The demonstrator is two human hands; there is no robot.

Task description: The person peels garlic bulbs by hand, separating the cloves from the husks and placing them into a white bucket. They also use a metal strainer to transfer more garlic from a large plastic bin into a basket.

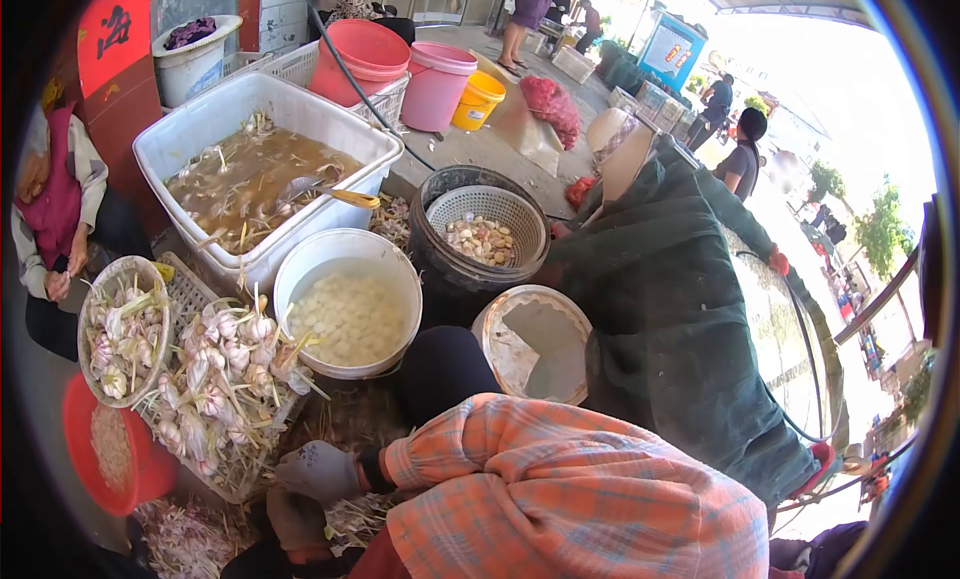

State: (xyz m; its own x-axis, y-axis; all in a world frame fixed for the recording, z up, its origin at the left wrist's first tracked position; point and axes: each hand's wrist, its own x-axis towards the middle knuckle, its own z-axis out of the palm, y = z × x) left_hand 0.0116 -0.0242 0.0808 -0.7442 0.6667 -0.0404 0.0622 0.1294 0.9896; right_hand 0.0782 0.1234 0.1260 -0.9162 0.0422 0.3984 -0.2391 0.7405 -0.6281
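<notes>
My right hand [318,472], in a grey glove below an orange plaid sleeve [500,449], is closed low in the head view. My left hand [296,520], also gloved, is closed just below it, close against it. What they hold is hidden. Right in front of them, garlic bulbs with stalks [222,374] are heaped on a white plastic crate [240,494]. Peelings and stalks [357,519] lie under and beside my hands. Past my dark knee [440,369] stands a white bucket [411,324] with pale peeled cloves [350,314] in water.
A large white tub [150,149] holds murky water, garlic and a ladle [330,191]. Around me are a basket of garlic [118,324], a red basin [160,469], a black bucket [428,269] with a colander, and a lidded bucket [575,329]. Another person [60,199] sits at left.
</notes>
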